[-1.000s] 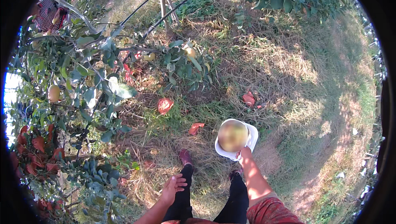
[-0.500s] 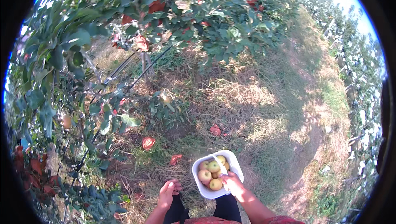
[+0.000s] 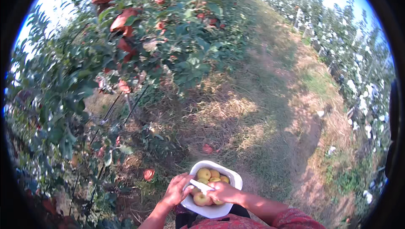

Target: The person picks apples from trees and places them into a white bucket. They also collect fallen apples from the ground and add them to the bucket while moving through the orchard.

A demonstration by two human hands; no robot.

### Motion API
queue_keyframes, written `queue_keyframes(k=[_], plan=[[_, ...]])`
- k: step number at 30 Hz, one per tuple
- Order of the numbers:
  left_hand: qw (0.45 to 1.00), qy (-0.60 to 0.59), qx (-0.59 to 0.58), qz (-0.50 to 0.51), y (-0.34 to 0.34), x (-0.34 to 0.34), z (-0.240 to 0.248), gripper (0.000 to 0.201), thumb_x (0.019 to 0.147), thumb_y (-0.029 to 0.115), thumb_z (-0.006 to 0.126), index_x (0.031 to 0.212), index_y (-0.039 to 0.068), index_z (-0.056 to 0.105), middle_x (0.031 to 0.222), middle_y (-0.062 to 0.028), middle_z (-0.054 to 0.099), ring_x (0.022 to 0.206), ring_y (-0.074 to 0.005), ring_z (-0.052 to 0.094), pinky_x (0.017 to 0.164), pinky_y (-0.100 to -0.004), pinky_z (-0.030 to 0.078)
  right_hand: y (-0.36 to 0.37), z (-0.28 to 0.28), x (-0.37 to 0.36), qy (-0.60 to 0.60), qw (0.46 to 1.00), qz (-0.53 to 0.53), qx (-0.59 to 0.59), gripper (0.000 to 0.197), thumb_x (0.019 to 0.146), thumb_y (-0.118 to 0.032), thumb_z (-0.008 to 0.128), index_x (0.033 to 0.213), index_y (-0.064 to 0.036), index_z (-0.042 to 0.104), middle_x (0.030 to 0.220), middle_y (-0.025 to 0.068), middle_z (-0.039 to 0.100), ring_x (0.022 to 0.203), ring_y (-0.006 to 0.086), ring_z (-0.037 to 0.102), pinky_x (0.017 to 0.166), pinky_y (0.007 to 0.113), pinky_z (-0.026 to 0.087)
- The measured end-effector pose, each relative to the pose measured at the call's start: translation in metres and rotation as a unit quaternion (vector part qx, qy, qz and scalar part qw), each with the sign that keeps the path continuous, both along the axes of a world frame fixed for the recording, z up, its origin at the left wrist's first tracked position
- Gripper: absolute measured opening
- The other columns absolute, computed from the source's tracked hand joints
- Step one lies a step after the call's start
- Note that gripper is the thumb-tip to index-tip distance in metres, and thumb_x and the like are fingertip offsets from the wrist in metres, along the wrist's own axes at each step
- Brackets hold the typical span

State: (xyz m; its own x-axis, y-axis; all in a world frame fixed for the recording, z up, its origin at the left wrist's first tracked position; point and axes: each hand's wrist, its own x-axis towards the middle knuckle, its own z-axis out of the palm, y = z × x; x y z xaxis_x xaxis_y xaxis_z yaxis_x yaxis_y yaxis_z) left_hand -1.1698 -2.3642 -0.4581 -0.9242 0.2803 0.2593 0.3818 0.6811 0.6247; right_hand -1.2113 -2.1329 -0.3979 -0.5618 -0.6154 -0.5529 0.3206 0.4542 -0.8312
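A white plastic bucket (image 3: 237,180) hangs in front of my body, holding several yellow-green apples (image 3: 204,173), some with a pink blush. Its white handle (image 3: 200,185) slants across the opening. My right hand (image 3: 222,192) is closed round the grip of that handle, over the apples. At the bucket's left rim is my left hand (image 3: 177,190), its fingers and thumb apart on either side of the handle's left end. Whether it touches the handle or only the rim is hard to make out.
Leafy apple trees (image 3: 63,98) with red fruit bags (image 3: 124,19) crowd the left. Fallen red bags (image 3: 148,174) lie on dry grass. A grassy track (image 3: 274,85) runs ahead, bordered on the right by a tree row dotted with white (image 3: 363,102).
My left hand has moved right, from beside the bucket to its rim and handle. The bucket sits slightly lower and further left in view. The view has tipped up and swung right along the row.
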Motion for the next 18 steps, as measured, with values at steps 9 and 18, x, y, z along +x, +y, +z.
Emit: queue_keyframes(k=[9, 18], plan=[[0.942, -0.166, 0.282, 0.078, -0.050, 0.080, 0.079, 0.032, 0.083, 0.033, 0.071, 0.087, 0.002, 0.062, 0.077, -0.0053, 0.059, 0.077, -0.0120, 0.055, 0.071, -0.0319, 0.046, -0.068, 0.093, -0.009, -0.022, 0.977, 0.210, 0.016, 0.020, 0.087, -0.019, 0.061, 0.098, -0.0025, 0.065, 0.069, -0.0033, 0.055, 0.057, 0.0048, 0.046, 0.050, 0.021, 0.035], [0.874, -0.032, 0.442, 0.201, -0.141, 0.137, 0.192, 0.022, 0.083, 0.021, 0.073, 0.075, 0.004, 0.062, 0.069, 0.0037, 0.061, 0.066, -0.0031, 0.052, 0.061, -0.0211, 0.044, -0.209, 0.204, 0.003, 0.127, 0.927, 0.338, -0.102, 0.025, 0.086, -0.025, 0.063, 0.098, -0.0040, 0.066, 0.059, -0.0060, 0.049, 0.049, 0.0019, 0.039, 0.043, 0.018, 0.025]])
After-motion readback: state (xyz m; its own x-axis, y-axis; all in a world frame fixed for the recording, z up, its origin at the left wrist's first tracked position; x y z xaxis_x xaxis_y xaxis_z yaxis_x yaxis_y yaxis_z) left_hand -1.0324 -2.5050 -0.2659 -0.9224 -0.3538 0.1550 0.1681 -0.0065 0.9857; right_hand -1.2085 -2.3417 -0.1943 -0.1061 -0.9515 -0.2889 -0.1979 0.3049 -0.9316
